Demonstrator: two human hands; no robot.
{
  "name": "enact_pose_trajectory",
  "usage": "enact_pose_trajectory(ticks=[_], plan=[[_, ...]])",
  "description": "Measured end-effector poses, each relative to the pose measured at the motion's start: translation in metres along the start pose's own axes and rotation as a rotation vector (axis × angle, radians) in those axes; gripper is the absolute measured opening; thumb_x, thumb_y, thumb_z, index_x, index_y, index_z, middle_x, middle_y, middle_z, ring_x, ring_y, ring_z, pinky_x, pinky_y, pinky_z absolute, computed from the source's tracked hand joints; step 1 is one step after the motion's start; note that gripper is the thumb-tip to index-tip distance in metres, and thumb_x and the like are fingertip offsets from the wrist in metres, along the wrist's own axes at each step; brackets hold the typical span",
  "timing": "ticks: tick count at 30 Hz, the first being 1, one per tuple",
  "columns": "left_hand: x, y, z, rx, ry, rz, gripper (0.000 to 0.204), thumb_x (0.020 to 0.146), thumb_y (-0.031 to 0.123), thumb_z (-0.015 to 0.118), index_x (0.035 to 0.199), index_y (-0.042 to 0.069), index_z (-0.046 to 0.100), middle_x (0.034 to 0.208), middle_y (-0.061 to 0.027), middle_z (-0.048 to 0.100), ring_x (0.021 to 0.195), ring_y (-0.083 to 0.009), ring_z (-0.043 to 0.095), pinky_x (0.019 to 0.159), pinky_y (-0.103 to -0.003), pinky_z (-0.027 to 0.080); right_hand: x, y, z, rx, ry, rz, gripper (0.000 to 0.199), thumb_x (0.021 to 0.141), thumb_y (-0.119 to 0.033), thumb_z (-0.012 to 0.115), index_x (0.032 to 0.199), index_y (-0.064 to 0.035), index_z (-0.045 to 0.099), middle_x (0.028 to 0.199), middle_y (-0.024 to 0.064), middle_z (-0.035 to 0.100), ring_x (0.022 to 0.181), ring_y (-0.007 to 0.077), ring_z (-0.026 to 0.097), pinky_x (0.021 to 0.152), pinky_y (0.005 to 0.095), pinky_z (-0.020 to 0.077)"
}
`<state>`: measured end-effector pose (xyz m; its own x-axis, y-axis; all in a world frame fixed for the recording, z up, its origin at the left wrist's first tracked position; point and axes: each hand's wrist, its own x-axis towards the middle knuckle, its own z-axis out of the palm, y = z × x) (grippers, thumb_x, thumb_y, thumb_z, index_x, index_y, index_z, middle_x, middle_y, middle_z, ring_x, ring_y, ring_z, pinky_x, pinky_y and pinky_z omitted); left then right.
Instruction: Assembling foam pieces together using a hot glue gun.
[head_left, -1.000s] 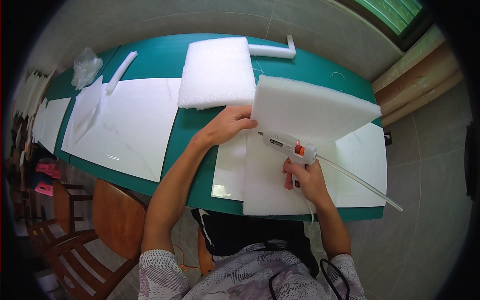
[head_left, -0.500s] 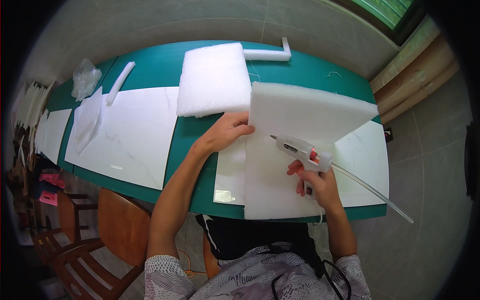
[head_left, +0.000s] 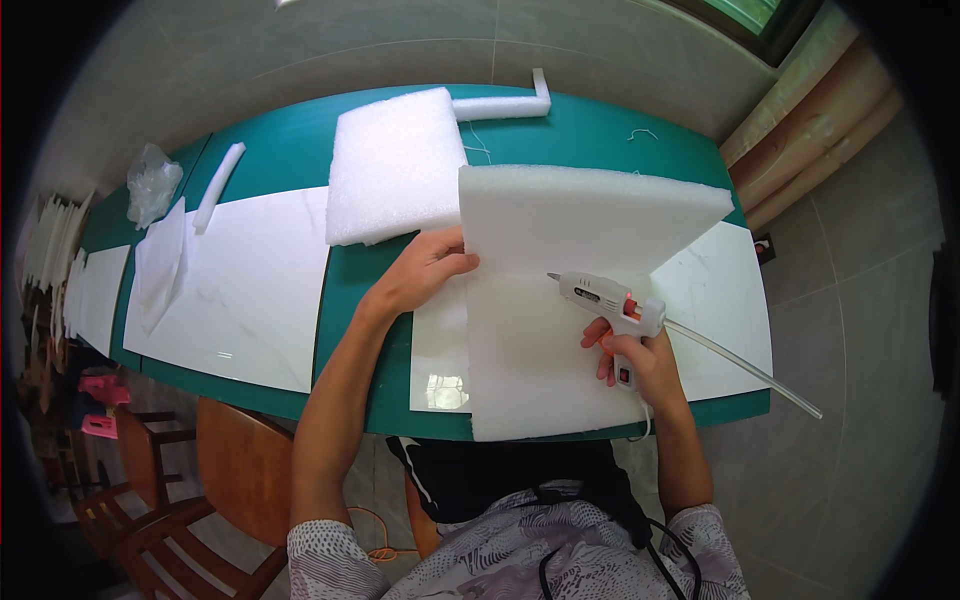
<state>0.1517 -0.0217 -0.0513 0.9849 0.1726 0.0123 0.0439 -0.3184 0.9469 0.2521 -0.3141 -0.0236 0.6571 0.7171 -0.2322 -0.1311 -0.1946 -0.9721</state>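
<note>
Surface (head_left: 600,138): green, running across in front of you, with a wall behind it.
Marbled board (head_left: 240,290): lies flat on your left.
Upright foam sheet (head_left: 590,220): stands on edge, walling off the area behind it from you.
Flat foam sheet (head_left: 540,370): lies under the upright one, over a white panel (head_left: 715,310) that shows at the right.
Foam block (head_left: 395,165): sits behind your left wrist.
Glue gun (head_left: 605,293): over the flat foam sheet, nozzle near the joint; you cannot tell whether it touches.
Right grip (head_left: 645,370): your fingers wrap the glue gun's handle.
Left grip (head_left: 425,272): you pinch the upright foam sheet's left edge, thumb in front.
Near edge: the flat foam sheet reaches it.
Right edge: the glue stick (head_left: 745,367) juts past it in view.
Green room: a wide band behind the upright foam sheet, a narrower one under your left forearm.
Since a second ago: your nozzle has moved rightward, away from your left thumb; your left grip keeps its place.
</note>
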Motion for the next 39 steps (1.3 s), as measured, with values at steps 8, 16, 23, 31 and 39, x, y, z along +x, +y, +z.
enact_pose_trajectory(ticks=[8, 16, 23, 31, 39], plan=[[0.0, -0.002, -0.001, 0.012, 0.008, -0.013, 0.039, 0.085, 0.017, 0.052, 0.117, -0.002, 0.062, 0.111, -0.0139, 0.065, 0.102, -0.0218, 0.058, 0.098, -0.034, 0.042, -0.005, 0.007, -0.012, 0.01, 0.029, 0.004, 0.04, 0.081, -0.009, 0.052, 0.116, 0.0097, 0.058, 0.089, 0.0135, 0.065, 0.056, 0.0145, 0.059, 0.047, 0.0273, 0.0467], [0.0, 0.001, 0.001, 0.034, 0.031, -0.034, 0.041, 0.084, 0.02, 0.052, 0.117, -0.001, 0.063, 0.111, -0.0147, 0.065, 0.1, -0.0232, 0.059, 0.098, -0.035, 0.043, -0.004, 0.008, -0.01, -0.014, 0.047, -0.004, 0.035, 0.081, -0.011, 0.053, 0.108, 0.0094, 0.06, 0.085, 0.0133, 0.065, 0.054, 0.0142, 0.058, 0.047, 0.0276, 0.0462], [-0.001, -0.001, 0.001, 0.054, 0.025, -0.032, 0.041, 0.084, 0.021, 0.052, 0.116, -0.001, 0.064, 0.111, -0.0151, 0.066, 0.1, -0.0237, 0.059, 0.097, -0.035, 0.043, -0.002, 0.008, -0.009, -0.029, 0.057, 0.035, 0.038, 0.077, -0.011, 0.053, 0.109, 0.0091, 0.059, 0.082, 0.0138, 0.063, 0.051, 0.0154, 0.056, 0.045, 0.0292, 0.0464], [-0.001, 0.0, 0.0, 0.074, 0.027, -0.028, 0.042, 0.083, 0.021, 0.052, 0.118, 0.0, 0.064, 0.113, -0.0157, 0.065, 0.102, -0.0249, 0.059, 0.099, -0.037, 0.042, -0.001, 0.006, -0.006, -0.022, 0.079, 0.043, 0.048, 0.075, -0.01, 0.052, 0.118, 0.011, 0.055, 0.081, 0.0136, 0.061, 0.05, 0.0167, 0.055, 0.043, 0.0304, 0.0455], [0.0, 0.0, 0.001, 0.059, 0.021, -0.036, 0.043, 0.083, 0.022, 0.051, 0.118, 0.001, 0.064, 0.113, -0.0164, 0.065, 0.102, -0.0254, 0.059, 0.099, -0.037, 0.043, -0.001, 0.009, -0.008, -0.013, 0.075, 0.039, 0.046, 0.077, -0.01, 0.052, 0.118, 0.0115, 0.055, 0.082, 0.0127, 0.061, 0.05, 0.0162, 0.056, 0.044, 0.03, 0.046]])
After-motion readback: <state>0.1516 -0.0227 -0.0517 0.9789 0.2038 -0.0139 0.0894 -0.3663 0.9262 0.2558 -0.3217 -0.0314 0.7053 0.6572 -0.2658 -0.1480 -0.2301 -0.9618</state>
